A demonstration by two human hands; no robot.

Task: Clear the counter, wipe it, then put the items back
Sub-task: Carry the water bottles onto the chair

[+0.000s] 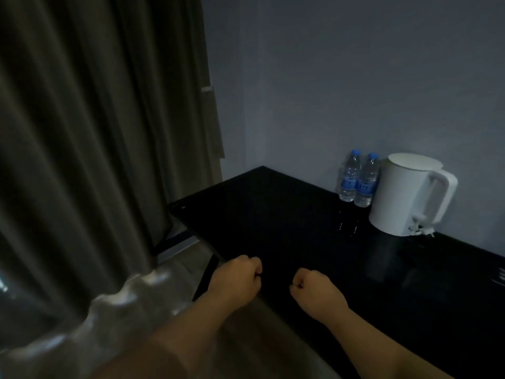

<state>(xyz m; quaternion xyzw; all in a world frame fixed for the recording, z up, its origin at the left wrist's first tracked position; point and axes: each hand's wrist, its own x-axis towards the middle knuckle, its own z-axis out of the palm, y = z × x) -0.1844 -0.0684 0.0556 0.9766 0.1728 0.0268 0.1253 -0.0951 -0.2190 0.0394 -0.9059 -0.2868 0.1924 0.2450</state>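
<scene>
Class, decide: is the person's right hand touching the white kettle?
Apart. The head view shows the right hand fisted near the front edge of the counter, whose dark surface lies between it and the white kettle by the wall.

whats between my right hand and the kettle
Only bare black counter in the head view; nothing stands between the right hand and the white kettle.

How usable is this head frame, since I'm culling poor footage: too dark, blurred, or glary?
Head view: dim throughout, so the black counter loses its surface detail, though it faintly mirrors the white kettle and two water bottles, which are readable; a shiny blurred mass at lower left sits out of focus near the lens; no harsh glare.
</scene>
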